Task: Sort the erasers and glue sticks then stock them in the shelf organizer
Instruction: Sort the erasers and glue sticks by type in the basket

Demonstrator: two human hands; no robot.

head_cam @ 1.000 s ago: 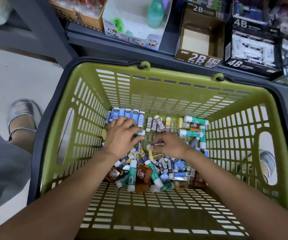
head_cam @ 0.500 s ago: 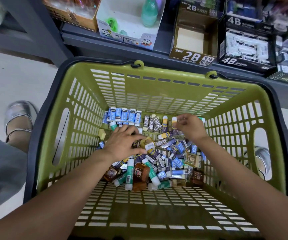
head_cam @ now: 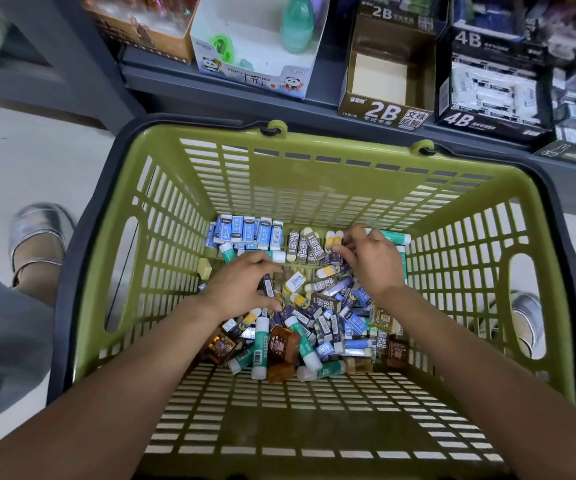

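A green slotted plastic basket is set before a grey metal shelf, on which an open cardboard box marked 2B stands left of a black box marked 4B. In the basket, blue-sleeved erasers are lined along the far wall, left of the dark-sleeved 2B erasers. A mixed heap of erasers and white-and-green glue sticks lies nearer, in the middle of the floor.

Lighting: even, bright, diffuse, from overhead; colours clear. Shadows: soft, faint beneath the forearms on the basket floor. Glare: small glints on foil-wrapped pieces near the basket's near side. Blur: boxes on the shelf beyond the basket smeared and soft. Distortion: wide-angle bowing of the basket rim, stronger outward from it. Focus: basket contents legible.
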